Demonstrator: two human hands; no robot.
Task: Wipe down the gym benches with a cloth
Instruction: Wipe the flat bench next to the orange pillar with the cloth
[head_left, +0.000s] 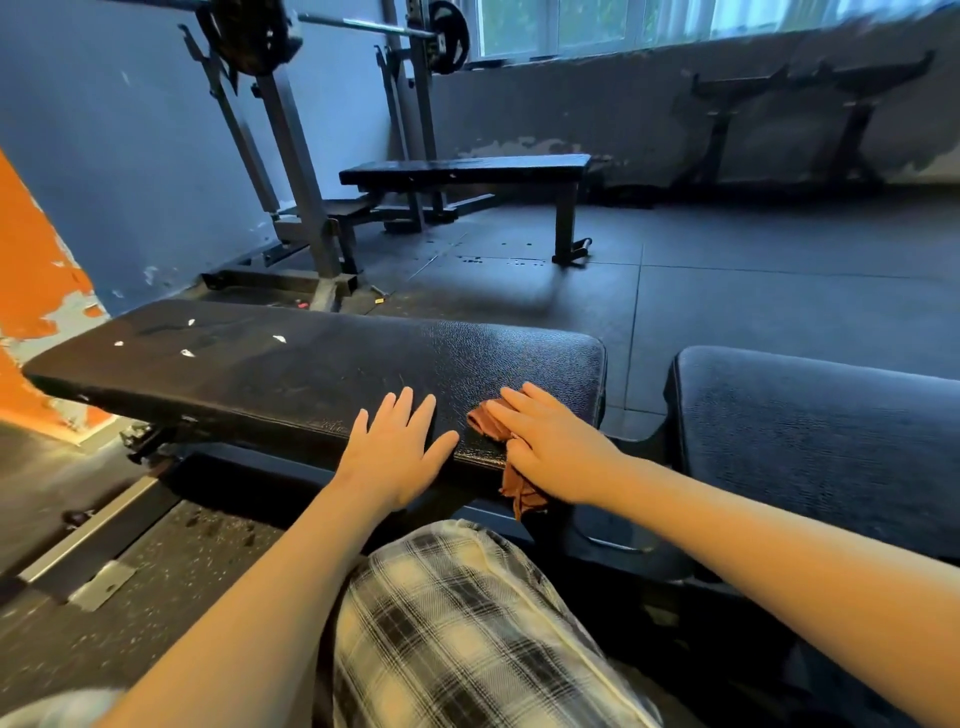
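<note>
Hand states first: right hand (550, 447) flat, fingers straight, pressing the cloth (485, 423) onto the near bench (291, 369). Left hand (395, 452) is flat and empty, fingers spread, on the pad's front edge just beside it. My reading is that the left braces the body while the right does the wiping.

Near bench: long black pad running left to right. Both hands sit toward its right end, at the front edge. The surface around the hands looks glossier than the dull left half, so I judge the right end partly done and the left not yet reached.

Second pad (810, 426): right of the near bench, apart from it by a narrow gap. No hand on it.

Far bench (467, 169): flat, well apart across the floor, beside the barbell rack (296, 156). Presumably a later target.

Cloth: reddish-brown, bunched under the right palm, with a tail hanging over the front edge. A flat palm spreads pressure for a sweep to the left.

White flecks (187, 353): scattered near the left end. I cannot tell whether they are debris or tears, and the cloth could snag if they are tears.
</note>
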